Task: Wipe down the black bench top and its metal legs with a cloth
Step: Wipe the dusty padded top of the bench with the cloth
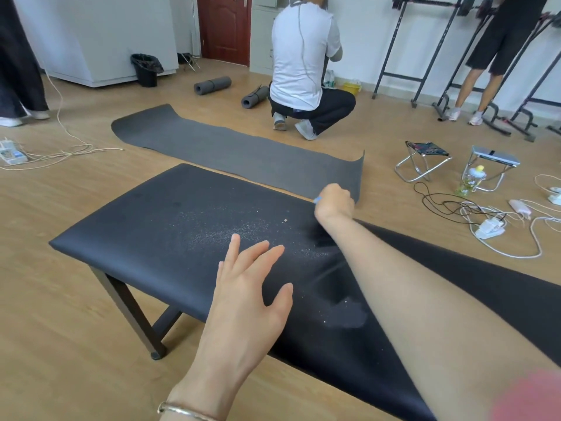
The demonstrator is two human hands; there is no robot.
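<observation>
Black padded bench top (151, 232); left hand (249, 293) is held spread above, right hand (335, 202) clenched on a blue scrap (317, 199) at far edge. Far-left bag-lined black bin (145, 72): contents hidden.

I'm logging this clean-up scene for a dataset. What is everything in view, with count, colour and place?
bench top: one, black, centre, white specks
bench legs: one set, dark metal, under left end
flat mat: one, grey, behind bench
rolled mats: two, grey, near door
bin: one, black, back left
door: one, red-brown, back
stools: two, chrome, right floor
bottle: one, clear, beside stools
cables: several, white and black, right floor
racks: several, black, back right
crouching person: one, white shirt, beyond mat
cloth: one, blue, tip showing in right hand
left hand: open over bench top
right hand: fisted, bench's far edge
</observation>
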